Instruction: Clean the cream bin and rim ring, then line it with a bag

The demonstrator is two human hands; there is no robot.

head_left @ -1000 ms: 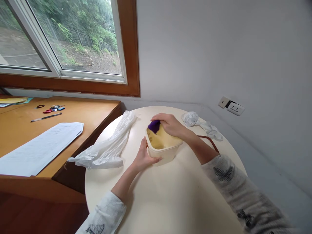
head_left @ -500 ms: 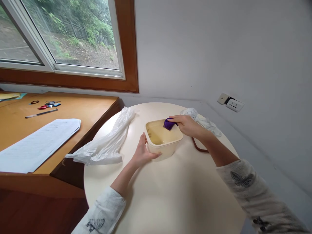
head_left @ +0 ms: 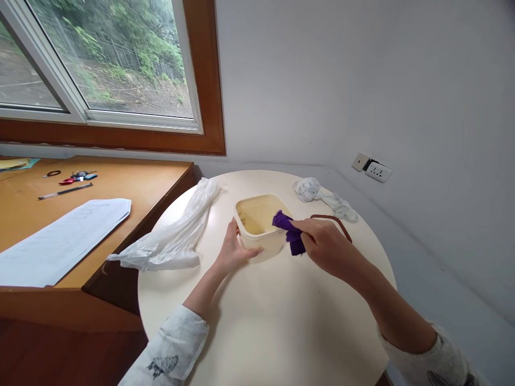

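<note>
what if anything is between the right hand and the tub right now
Only the purple cloth, held in the right hand: it lies between that hand and the right side of the tub. Nothing else visible stands between them; the left hand holds the tub's left side.

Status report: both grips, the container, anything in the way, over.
Left grip holding container. Right grip pinching purple cloth by container's right rim. Container open-topped. White bag apart at left, not blocking either grip.
</note>
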